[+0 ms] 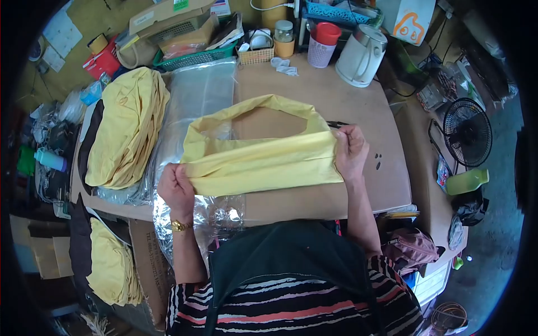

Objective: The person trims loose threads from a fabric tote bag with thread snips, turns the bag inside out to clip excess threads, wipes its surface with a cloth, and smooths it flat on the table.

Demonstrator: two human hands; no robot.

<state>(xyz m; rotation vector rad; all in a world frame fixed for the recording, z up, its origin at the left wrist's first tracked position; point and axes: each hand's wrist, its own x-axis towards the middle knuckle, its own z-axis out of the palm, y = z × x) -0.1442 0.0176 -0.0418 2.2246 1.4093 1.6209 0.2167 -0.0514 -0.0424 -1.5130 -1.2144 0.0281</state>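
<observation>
A yellow cloth piece (pixel 263 165) is stretched between my two hands above the brown table (pixel 269 208); its far part forms a loop round an opening. My left hand (pixel 176 187) grips the cloth's left end, fingers closed. At the right end, my right hand (pixel 352 151) is closed on the upper corner. Clear plastic sheets (pixel 199 89) lie on the table behind and to the left of the cloth, partly hidden by it. Farther left is a pile of folded yellow cloth (pixel 126 129).
Along the back stand a green basket (pixel 196 57), a jar (pixel 284 32), a red and lilac cup (pixel 323 47) and a white kettle (pixel 361 56). A black fan (pixel 467 133) is at the right. More yellow cloth (pixel 112 266) hangs low at the left.
</observation>
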